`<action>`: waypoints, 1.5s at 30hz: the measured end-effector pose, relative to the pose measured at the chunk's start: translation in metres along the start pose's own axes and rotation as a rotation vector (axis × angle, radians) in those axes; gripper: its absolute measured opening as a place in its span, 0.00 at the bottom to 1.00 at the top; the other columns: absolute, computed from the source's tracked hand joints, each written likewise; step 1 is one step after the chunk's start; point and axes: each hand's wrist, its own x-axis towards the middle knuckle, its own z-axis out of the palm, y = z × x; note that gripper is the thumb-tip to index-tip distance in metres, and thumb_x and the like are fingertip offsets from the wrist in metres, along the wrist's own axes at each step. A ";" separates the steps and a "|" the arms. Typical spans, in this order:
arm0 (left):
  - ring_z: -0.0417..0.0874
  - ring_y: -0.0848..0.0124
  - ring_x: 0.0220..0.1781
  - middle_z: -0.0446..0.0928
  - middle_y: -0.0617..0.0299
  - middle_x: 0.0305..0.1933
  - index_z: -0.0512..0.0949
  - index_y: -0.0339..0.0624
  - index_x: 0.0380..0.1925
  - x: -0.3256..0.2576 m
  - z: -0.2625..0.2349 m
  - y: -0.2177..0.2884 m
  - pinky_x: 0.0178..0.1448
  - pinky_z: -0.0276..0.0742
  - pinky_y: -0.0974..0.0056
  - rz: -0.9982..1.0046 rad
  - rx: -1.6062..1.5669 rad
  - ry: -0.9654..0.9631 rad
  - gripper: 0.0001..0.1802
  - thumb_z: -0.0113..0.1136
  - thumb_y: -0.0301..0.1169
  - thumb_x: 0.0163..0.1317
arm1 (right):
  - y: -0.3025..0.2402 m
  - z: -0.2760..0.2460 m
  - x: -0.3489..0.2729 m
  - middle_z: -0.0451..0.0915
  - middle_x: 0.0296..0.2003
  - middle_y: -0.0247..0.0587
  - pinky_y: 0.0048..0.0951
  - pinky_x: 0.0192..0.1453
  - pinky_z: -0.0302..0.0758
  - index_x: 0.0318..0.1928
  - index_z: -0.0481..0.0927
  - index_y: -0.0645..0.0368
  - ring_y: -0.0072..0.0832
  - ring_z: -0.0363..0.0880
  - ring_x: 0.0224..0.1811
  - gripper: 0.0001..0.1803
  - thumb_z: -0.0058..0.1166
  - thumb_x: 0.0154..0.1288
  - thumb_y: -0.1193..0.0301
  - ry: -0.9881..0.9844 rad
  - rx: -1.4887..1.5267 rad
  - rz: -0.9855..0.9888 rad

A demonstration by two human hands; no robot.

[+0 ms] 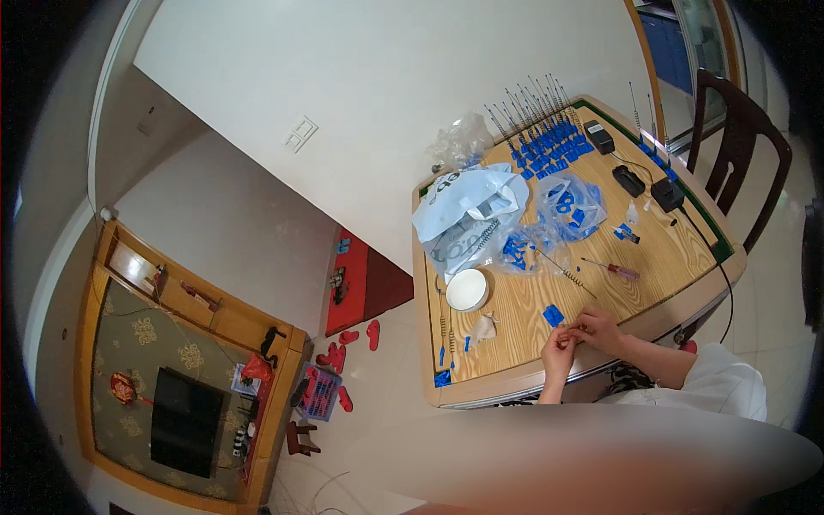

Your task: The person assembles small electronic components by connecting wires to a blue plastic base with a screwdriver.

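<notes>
My left hand (559, 352) and my right hand (599, 331) meet over the near edge of the wooden table. The fingertips of both are pinched together, and whatever they hold is too small to make out. Just beyond them a flat blue piece (554, 316) lies on the tabletop. A thin rod with a coil spring (573, 278) lies farther out, its upper end against a clear bag. Right of that is a screwdriver (621, 271) with a reddish handle. A crumpled whitish scrap (485, 328) rests to the left of my hands.
A white bowl (467, 291), a light-blue plastic bag (470, 215) and a clear bag of blue pieces (571, 206) cover the left and middle. Blue bases with upright spring rods (549, 146) fill the far side. A corded black adapter (667, 195) sits right, near a wooden chair (745, 142).
</notes>
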 end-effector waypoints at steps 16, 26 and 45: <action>0.76 0.79 0.29 0.77 0.64 0.28 0.76 0.38 0.38 -0.016 0.022 0.031 0.33 0.72 0.74 0.174 0.189 0.253 0.07 0.57 0.21 0.59 | 0.004 -0.001 0.001 0.74 0.25 0.41 0.31 0.28 0.71 0.26 0.77 0.60 0.34 0.76 0.26 0.10 0.63 0.52 0.69 -0.058 0.013 0.083; 0.75 0.78 0.29 0.77 0.61 0.28 0.76 0.37 0.36 -0.014 0.017 0.022 0.32 0.72 0.73 0.192 0.311 0.263 0.05 0.57 0.23 0.60 | 0.002 -0.001 0.001 0.74 0.26 0.41 0.27 0.26 0.72 0.27 0.77 0.62 0.30 0.76 0.25 0.06 0.60 0.52 0.74 -0.089 0.007 0.062; 0.75 0.78 0.28 0.76 0.63 0.26 0.76 0.36 0.38 -0.013 0.021 0.021 0.33 0.72 0.72 0.170 0.261 0.273 0.07 0.57 0.26 0.61 | 0.000 -0.005 -0.004 0.76 0.27 0.40 0.32 0.29 0.73 0.33 0.81 0.57 0.35 0.77 0.27 0.06 0.60 0.52 0.72 -0.082 0.057 0.057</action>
